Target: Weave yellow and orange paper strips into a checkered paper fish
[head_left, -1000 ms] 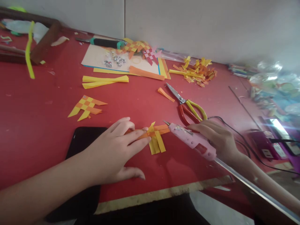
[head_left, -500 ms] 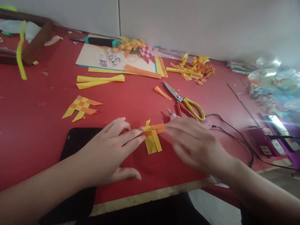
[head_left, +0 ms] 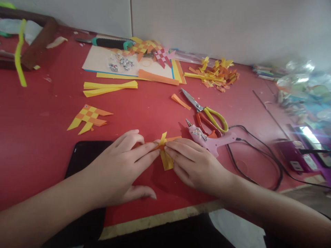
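Orange and yellow paper strips [head_left: 166, 162], woven across each other, lie on the red table between my hands. My left hand [head_left: 129, 160] is open, its fingertips pressing the left part of the strips flat and its thumb spread away. The fingers of my right hand [head_left: 192, 160] are bunched together on the right part of the weave, covering some of it; its thumb is hidden. Just beyond the right hand lies a pink glue gun [head_left: 217, 141]. A finished woven paper fish [head_left: 89, 117] in orange and yellow sits to the left.
Scissors [head_left: 204, 110] lie behind the glue gun, near a short orange strip [head_left: 181, 102]. Yellow strips [head_left: 111, 88], paper sheets [head_left: 89, 60] and a pile of paper scraps [head_left: 217, 74] are farther back. A black phone-like slab [head_left: 85, 155] lies under my left forearm. A cord [head_left: 278, 168] loops at right.
My right hand has moved left and down onto the woven strips, uncovering the glue gun. My left hand stays in place on the paper.
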Tool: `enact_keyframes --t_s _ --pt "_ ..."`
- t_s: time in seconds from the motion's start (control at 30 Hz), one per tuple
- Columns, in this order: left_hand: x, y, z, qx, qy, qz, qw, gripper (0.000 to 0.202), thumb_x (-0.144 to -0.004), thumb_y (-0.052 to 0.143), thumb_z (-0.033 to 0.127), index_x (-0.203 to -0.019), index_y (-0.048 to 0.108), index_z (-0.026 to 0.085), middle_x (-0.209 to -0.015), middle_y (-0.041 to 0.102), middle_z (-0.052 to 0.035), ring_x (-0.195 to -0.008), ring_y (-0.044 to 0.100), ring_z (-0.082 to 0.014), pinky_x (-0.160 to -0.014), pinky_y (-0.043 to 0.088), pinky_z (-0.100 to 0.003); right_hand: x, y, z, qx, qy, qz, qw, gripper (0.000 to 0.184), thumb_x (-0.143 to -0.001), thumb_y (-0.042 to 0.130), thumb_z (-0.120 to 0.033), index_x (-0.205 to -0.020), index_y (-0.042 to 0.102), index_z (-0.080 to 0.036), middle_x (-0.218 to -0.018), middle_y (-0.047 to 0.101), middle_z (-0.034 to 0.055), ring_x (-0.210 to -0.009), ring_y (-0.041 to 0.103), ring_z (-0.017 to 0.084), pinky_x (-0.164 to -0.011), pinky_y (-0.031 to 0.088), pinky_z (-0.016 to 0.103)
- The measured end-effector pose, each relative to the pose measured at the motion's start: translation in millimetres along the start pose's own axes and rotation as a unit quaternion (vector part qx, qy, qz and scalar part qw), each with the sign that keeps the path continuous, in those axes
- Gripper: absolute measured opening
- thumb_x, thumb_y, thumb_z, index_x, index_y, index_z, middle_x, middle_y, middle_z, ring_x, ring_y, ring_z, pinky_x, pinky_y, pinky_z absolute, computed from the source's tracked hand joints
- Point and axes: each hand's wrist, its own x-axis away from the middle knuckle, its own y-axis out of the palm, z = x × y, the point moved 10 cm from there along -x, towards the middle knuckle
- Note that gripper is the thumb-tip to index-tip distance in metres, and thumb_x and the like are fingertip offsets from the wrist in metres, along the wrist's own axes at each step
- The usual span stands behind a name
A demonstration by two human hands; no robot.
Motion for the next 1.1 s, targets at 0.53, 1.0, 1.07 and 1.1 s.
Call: enact_keyframes --t_s 0.53,1.0,1.07,1.1 --pt "0.5 2.6 -2.0 0.005 -0.006 -0.001 1.0 0.077 -0.08 0.066 0.062 -0.135 0.056 0.008 -0.134 0.061 -0.017 -0.105 0.047 -0.0347 -0.094 0.046 -0.056 2.8 3.2 -0.1 -0.002 0.009 -0.015 1.0 0.033 -0.089 0.046 -0.012 -0.113 0.068 -0.006 -0.107 0.07 0.0157 -0.103 0.066 0.026 -0.093 0.06 0.044" --pt "0.5 0.0 4.7 -0.042 0.016 0.027 0.999 0.066 -0.088 0.059 0.058 -0.131 0.06 0.007 -0.128 0.064 -0.018 -0.108 0.052 -0.0343 -0.102 0.042 -0.057 1.8 7.3 -2.1 -0.012 0.018 -0.054 0.998 0.036 -0.087 0.044 -0.012 -0.114 0.067 -0.007 -0.111 0.068 0.0165 -0.104 0.065 0.027 -0.093 0.06 0.045" --pt "-0.2 -0.4 5.6 -0.047 0.02 0.028 0.998 0.067 -0.089 0.057 0.058 -0.131 0.06 0.006 -0.129 0.064 -0.0179 -0.109 0.052 -0.035 -0.103 0.041 -0.058 1.4 5.0 -2.1 -0.029 0.025 -0.071 0.997 0.038 -0.087 0.044 -0.012 -0.12 0.064 -0.008 -0.114 0.067 0.0159 -0.108 0.064 0.027 -0.095 0.058 0.045" --pt "-0.5 -1.0 6.1 -0.048 0.021 0.029 0.998 0.067 -0.089 0.056 0.059 -0.13 0.06 0.005 -0.129 0.064 -0.0178 -0.11 0.052 -0.0354 -0.104 0.041 -0.058 2.1 2.1 -1.6 -0.037 0.027 -0.082 0.996 0.041 -0.087 0.045 -0.012 -0.124 0.061 -0.009 -0.118 0.066 0.0155 -0.112 0.062 0.027 -0.097 0.057 0.046"
